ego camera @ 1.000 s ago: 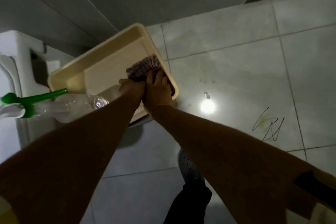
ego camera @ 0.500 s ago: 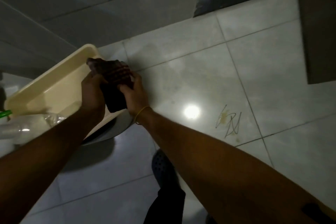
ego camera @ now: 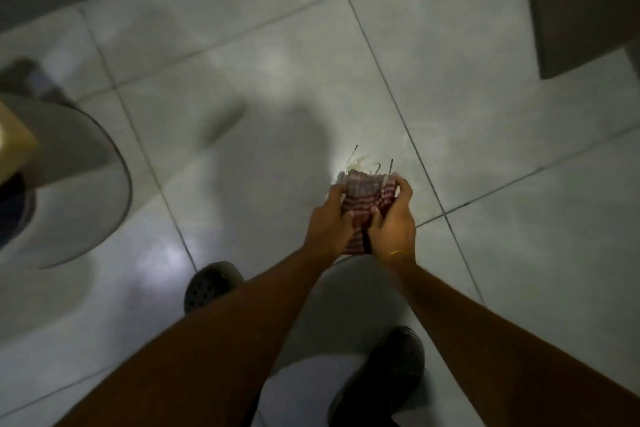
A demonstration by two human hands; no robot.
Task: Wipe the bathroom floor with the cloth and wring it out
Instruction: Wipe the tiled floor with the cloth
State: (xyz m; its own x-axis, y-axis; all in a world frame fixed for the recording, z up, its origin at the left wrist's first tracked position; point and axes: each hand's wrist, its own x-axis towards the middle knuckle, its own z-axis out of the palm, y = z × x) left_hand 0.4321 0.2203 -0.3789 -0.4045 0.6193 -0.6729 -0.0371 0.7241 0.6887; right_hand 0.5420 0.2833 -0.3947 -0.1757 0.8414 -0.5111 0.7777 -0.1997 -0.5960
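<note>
Both hands out front, low over the tiled floor (ego camera: 242, 55)! The left hand (ego camera: 329, 218) and right hand (ego camera: 393, 218) are clamped on the red-striped cloth (ego camera: 363, 194), bunched between them at about two o'clock from centre, right over dark scribble marks (ego camera: 370, 163). Dark clogs (ego camera: 211, 284) planted at six.

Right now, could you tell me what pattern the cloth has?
Red and white stripes, seen in the head view: cloth.

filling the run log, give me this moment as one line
hands: left and right both grip cloth | cloth: bunched, above scribble mark on floor | wiping: not started
</note>
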